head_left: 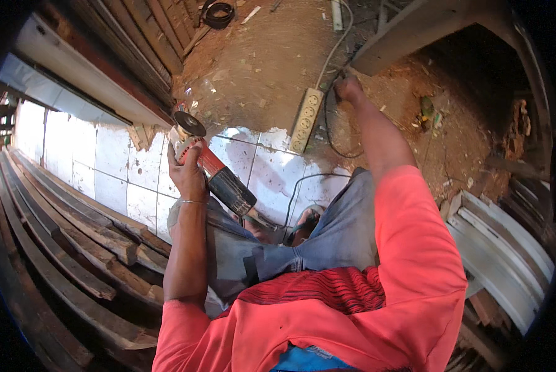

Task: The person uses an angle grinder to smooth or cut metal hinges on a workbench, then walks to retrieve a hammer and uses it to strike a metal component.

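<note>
My left hand (188, 177) is wrapped round the head end of a red and black angle grinder (228, 189). Its dark round disc (190, 123) points away from me, and the body slants down toward my knees. Stretched far forward, my right hand (350, 88) is closed on a black power cord (328, 118), near the foot of a wooden frame; the cord's end is hidden by the fingers. Just left of that hand lies a cream power strip (306, 121) with several sockets and a pale cable. More black cord (302, 180) runs over the tiles between my legs.
Long wooden planks (73, 242) are stacked at my left. A wooden frame (408, 37) stands at the far right, beside pale metal-looking strips (504, 248). Coiled dark cord (218, 15) lies at the back. White tiles (228, 158) meet a brown, debris-strewn floor (259, 68).
</note>
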Action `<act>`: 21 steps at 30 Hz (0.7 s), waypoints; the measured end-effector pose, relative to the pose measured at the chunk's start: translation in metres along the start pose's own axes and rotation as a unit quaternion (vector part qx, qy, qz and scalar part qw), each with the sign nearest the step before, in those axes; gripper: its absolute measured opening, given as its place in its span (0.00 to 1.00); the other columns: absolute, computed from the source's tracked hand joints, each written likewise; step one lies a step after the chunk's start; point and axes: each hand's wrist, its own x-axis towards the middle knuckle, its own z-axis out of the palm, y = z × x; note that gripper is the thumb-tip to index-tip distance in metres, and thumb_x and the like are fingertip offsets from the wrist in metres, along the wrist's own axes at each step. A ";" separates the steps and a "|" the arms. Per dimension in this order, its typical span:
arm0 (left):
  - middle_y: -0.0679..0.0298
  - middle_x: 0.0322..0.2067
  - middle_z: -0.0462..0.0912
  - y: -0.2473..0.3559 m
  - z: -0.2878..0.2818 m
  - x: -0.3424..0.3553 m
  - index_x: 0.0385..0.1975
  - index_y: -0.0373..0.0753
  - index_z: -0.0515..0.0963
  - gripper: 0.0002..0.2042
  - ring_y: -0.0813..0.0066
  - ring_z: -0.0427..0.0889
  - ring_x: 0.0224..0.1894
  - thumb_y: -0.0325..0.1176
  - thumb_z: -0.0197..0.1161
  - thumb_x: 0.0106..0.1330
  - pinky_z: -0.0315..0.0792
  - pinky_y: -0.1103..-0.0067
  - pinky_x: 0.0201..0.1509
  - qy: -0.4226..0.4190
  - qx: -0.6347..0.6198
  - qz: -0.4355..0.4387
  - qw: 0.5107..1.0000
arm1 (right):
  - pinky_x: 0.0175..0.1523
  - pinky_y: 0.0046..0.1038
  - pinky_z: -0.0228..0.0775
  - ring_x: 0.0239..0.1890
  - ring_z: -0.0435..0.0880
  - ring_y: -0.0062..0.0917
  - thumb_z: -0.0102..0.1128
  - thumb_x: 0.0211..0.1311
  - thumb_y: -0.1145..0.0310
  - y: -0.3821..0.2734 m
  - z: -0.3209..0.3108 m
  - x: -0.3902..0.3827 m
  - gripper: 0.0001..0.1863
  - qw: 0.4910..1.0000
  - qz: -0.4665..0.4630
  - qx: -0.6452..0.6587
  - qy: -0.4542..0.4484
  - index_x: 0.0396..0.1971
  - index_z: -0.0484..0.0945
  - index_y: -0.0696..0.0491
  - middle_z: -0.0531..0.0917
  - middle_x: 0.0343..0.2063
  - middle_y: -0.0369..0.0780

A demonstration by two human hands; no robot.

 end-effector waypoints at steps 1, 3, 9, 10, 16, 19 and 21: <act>0.59 0.43 0.81 -0.002 -0.003 -0.002 0.60 0.28 0.66 0.27 0.73 0.82 0.41 0.23 0.66 0.60 0.77 0.78 0.47 0.014 -0.002 0.007 1.000 | 0.66 0.41 0.66 0.64 0.72 0.46 0.60 0.59 0.50 -0.010 -0.003 0.017 0.31 0.994 -0.032 -0.094 -0.035 0.58 0.76 0.54 0.74 0.61 0.53; 0.60 0.42 0.82 -0.004 0.002 0.001 0.58 0.28 0.67 0.26 0.74 0.82 0.41 0.24 0.66 0.60 0.77 0.78 0.47 0.004 -0.008 -0.041 0.999 | 0.64 0.42 0.68 0.62 0.75 0.46 0.59 0.61 0.49 0.003 0.005 0.049 0.31 0.990 0.079 0.050 0.106 0.59 0.76 0.53 0.79 0.55 0.53; 0.60 0.45 0.82 0.002 0.008 0.002 0.56 0.30 0.70 0.24 0.72 0.82 0.45 0.29 0.66 0.60 0.75 0.77 0.51 -0.010 0.016 0.002 1.000 | 0.51 0.36 0.78 0.47 0.85 0.42 0.61 0.65 0.56 0.021 0.022 0.071 0.28 0.814 0.233 0.467 0.255 0.61 0.74 0.52 0.86 0.45 0.49; 0.59 0.44 0.82 0.001 0.003 0.002 0.59 0.29 0.68 0.26 0.73 0.82 0.44 0.27 0.66 0.60 0.75 0.77 0.51 -0.020 0.007 0.014 1.000 | 0.48 0.34 0.77 0.43 0.85 0.37 0.62 0.65 0.57 0.023 0.034 0.068 0.26 0.768 0.210 0.506 0.331 0.59 0.76 0.53 0.86 0.42 0.49; 0.61 0.41 0.82 -0.006 0.004 0.018 0.59 0.31 0.69 0.26 0.75 0.82 0.42 0.24 0.66 0.59 0.76 0.78 0.48 -0.016 -0.015 -0.026 0.999 | 0.42 0.33 0.74 0.35 0.82 0.30 0.62 0.66 0.56 0.024 0.016 0.012 0.20 0.773 0.059 0.502 0.385 0.49 0.81 0.57 0.85 0.36 0.46; 0.63 0.41 0.82 -0.022 0.027 0.030 0.51 0.34 0.74 0.19 0.74 0.81 0.42 0.28 0.65 0.60 0.75 0.77 0.47 -0.052 -0.045 -0.015 0.998 | 0.44 0.36 0.74 0.38 0.83 0.36 0.61 0.65 0.56 0.001 -0.011 0.005 0.20 0.821 0.046 0.443 0.357 0.46 0.81 0.58 0.85 0.37 0.48; 0.63 0.39 0.82 -0.024 0.040 0.035 0.53 0.33 0.73 0.21 0.76 0.81 0.40 0.24 0.66 0.59 0.75 0.80 0.46 -0.080 -0.077 0.000 0.994 | 0.46 0.40 0.74 0.40 0.85 0.41 0.62 0.63 0.55 0.005 0.000 0.029 0.21 0.824 0.071 0.415 0.379 0.45 0.81 0.58 0.86 0.36 0.50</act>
